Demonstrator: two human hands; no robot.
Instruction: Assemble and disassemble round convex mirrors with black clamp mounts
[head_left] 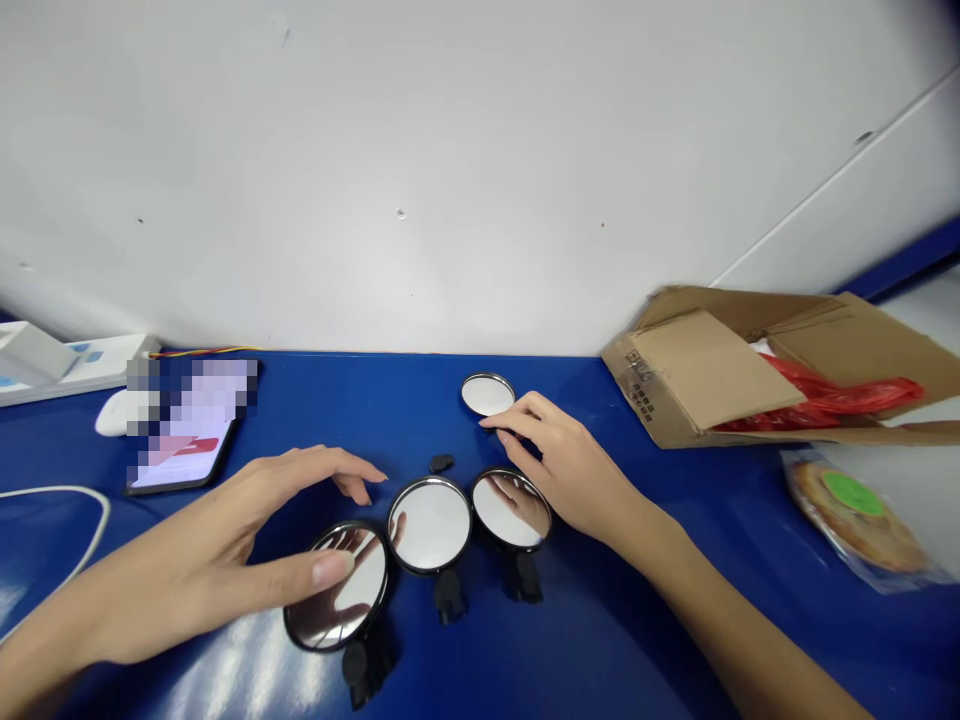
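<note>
The near mirror (342,606) is under your open, empty left hand (225,550); move your curled right hand (559,460), hold unclear, gently by the far mirror (484,391).

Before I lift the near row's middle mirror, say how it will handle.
The middle mirror is probably stiff, being a framed disc. Its glossy face looks slippery and may crack if dropped. The black mount at its near edge could make it tip when lifted.
</note>
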